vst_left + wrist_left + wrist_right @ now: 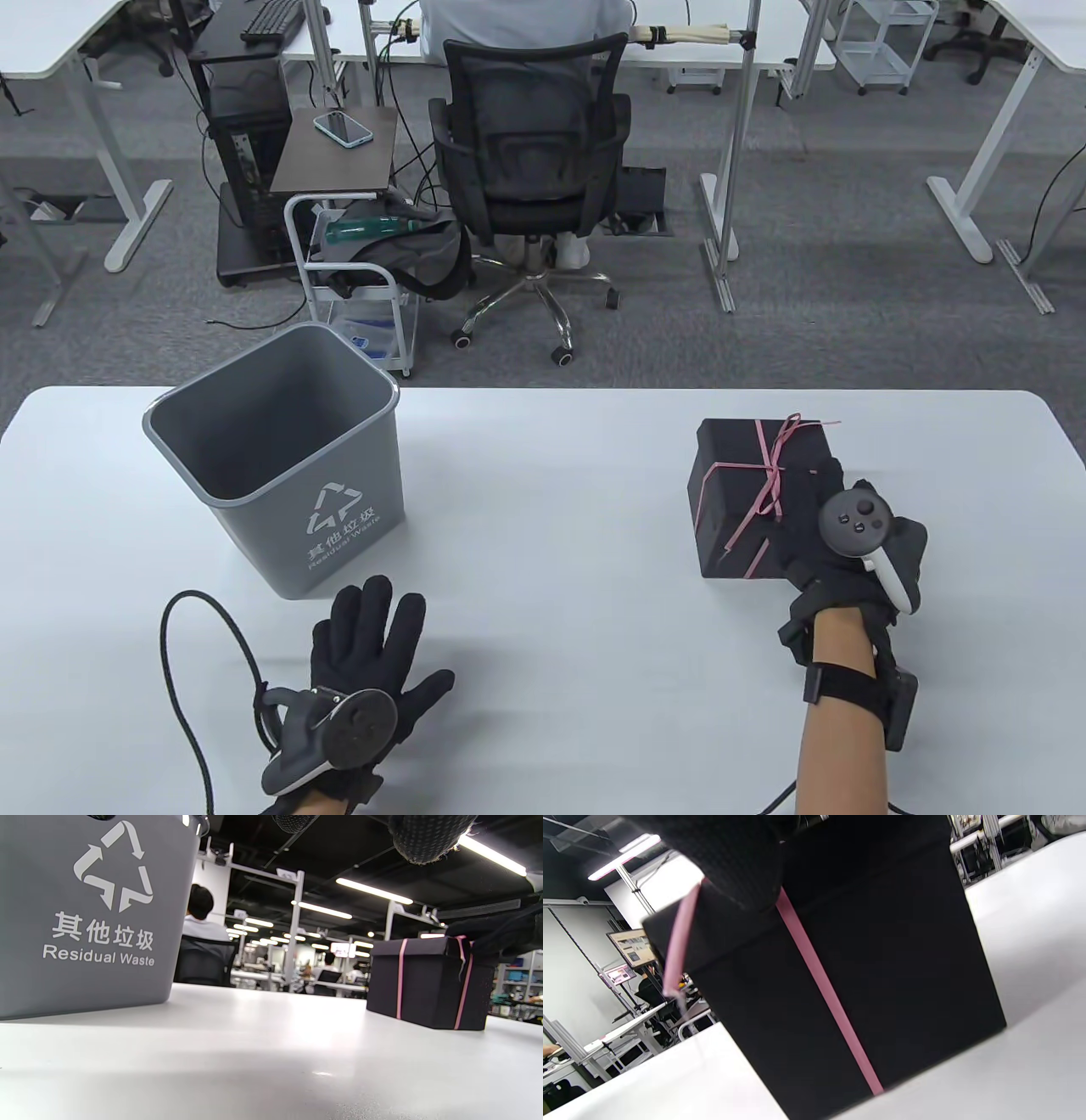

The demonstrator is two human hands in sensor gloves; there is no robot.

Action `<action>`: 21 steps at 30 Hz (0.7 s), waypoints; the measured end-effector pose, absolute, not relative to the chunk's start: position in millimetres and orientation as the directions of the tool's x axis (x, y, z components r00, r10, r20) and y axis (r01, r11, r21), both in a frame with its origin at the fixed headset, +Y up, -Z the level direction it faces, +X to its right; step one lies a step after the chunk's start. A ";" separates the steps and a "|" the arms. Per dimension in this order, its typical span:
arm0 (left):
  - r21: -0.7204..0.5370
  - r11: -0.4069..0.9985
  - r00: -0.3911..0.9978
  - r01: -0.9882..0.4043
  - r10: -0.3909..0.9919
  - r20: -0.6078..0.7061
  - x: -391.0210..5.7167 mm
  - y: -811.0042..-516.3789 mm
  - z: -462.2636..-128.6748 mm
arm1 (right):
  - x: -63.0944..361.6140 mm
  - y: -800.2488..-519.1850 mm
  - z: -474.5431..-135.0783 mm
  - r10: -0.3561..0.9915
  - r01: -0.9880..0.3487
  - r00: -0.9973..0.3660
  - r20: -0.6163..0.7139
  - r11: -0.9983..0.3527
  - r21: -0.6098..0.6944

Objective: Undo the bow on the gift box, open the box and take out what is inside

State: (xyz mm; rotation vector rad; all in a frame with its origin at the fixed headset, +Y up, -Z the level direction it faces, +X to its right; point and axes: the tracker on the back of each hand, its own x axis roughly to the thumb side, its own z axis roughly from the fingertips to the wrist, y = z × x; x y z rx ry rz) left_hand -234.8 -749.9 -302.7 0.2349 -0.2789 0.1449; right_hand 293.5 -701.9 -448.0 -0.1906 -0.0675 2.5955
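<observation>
The right hand (pixel 836 531) lies on the black box (pixel 734 501), grip unclear, steadying it near the table's (pixel 551 509) right edge, while the left hand (pixel 373 649) rests flat, fingers spread.

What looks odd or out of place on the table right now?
Nothing stands out. The box sits flat and closed, its ribbon tied. The bin stands upright. The right hand rests on the box; the left hand lies flat on the table.
</observation>
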 end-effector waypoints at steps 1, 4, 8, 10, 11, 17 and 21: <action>0.212 0.961 0.952 -0.175 0.110 0.287 -235.0 -749.0 -302.1 | 292.7 -705.3 -448.0 0.513 -0.503 -0.851 -0.117 -0.858 -0.104; 0.224 0.959 0.952 -0.173 0.104 0.288 -235.5 -748.1 -301.2 | 291.3 -711.6 -444.4 0.521 -0.507 -0.850 -0.077 -0.849 -0.151; 0.221 0.959 0.952 -0.176 0.109 0.285 -236.2 -749.2 -301.7 | 288.8 -713.4 -435.3 0.531 -0.520 -0.846 -0.047 -0.842 -0.147; 0.213 0.960 0.952 -0.180 0.115 0.285 -236.3 -749.2 -302.0 | 283.9 -713.8 -430.3 0.520 -0.511 -0.854 -0.033 -0.848 -0.136; 0.212 0.960 0.951 -0.181 0.116 0.285 -236.1 -748.9 -301.9 | 280.8 -714.3 -427.5 0.514 -0.506 -0.857 -0.025 -0.851 -0.140; 0.237 0.955 0.951 -0.179 0.106 0.290 -235.2 -745.8 -299.7 | 253.7 -719.7 -405.4 0.503 -0.501 -0.863 0.036 -0.848 -0.173; 0.259 0.951 0.949 -0.171 0.088 0.303 -232.2 -743.1 -296.3 | 230.2 -722.6 -387.2 0.496 -0.501 -0.865 0.073 -0.846 -0.184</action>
